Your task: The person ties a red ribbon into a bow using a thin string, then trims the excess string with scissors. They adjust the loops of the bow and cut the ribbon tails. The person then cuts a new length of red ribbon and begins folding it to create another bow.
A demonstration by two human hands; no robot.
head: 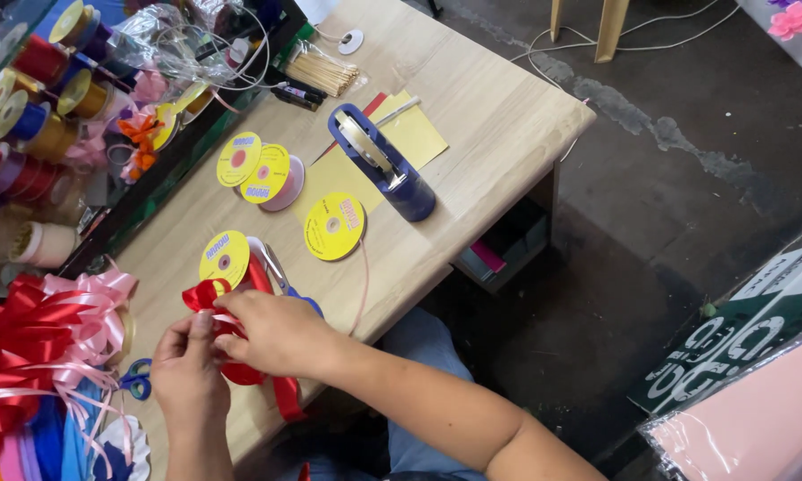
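Most of the red ribbon bow [207, 297] is buried under the right hand [276, 334] and left hand [185, 370], so only a couple of loops and a tail poke out, and you can't tell how the fingers grip it. Just past the bow, the scissors [281, 276] are half covered by the right hand; only blades and a bit of blue handle show. Left of the bow, the pile of red and pink bows [40, 343] runs off the picture's edge. Far beyond the bow, the shelf of ribbon spools [36, 98] is cut off at the left too, with several spools behind crinkly plastic.
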